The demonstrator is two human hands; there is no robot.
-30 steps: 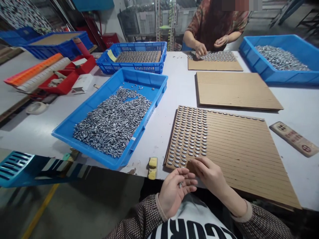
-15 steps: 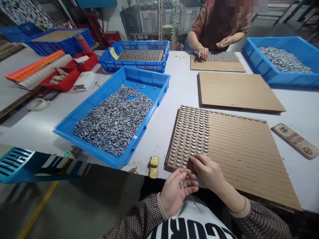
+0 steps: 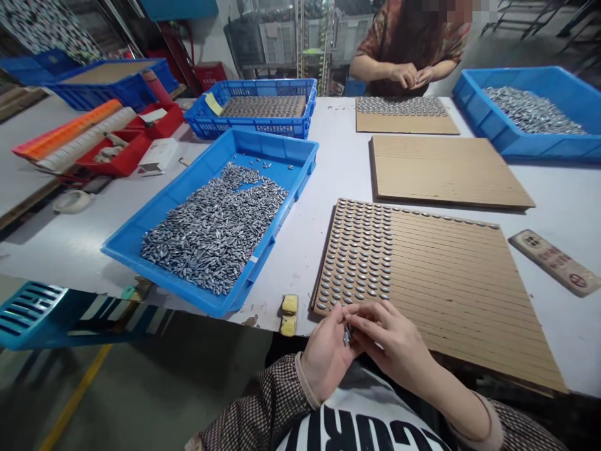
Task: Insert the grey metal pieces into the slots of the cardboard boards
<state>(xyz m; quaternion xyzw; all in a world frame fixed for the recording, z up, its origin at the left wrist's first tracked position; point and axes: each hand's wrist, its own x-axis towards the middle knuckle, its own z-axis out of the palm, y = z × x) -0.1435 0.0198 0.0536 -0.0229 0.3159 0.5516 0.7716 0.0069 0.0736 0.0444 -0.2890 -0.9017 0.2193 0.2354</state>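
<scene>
Cupped at the table's front edge, my left hand (image 3: 328, 354) holds a few small silvery metal pieces (image 3: 347, 336) in its palm and fingers. My right hand (image 3: 387, 335) meets it there, its thumb and fingers pinched together at the left fingertips; what the pinch holds is hidden. Just beyond both hands lies a slotted cardboard sheet (image 3: 455, 282). Rows of oval silvery pieces (image 3: 359, 250) stand in its left part, and a single line of them runs along its far edge.
Left of the sheet stands a blue tray (image 3: 169, 183) heaped with loose metal pieces. Plain cardboard (image 3: 446, 169) lies beyond the sheet, a marked wooden block (image 3: 554, 260) to its right. Across the table a co-worker (image 3: 413, 50) handles pieces beside another blue tray (image 3: 516, 141).
My right hand has come off the cardboard sheet and moved down and left to my left hand. My left fingers have curled in. The co-worker's hands have lifted off their sheet and come together.
</scene>
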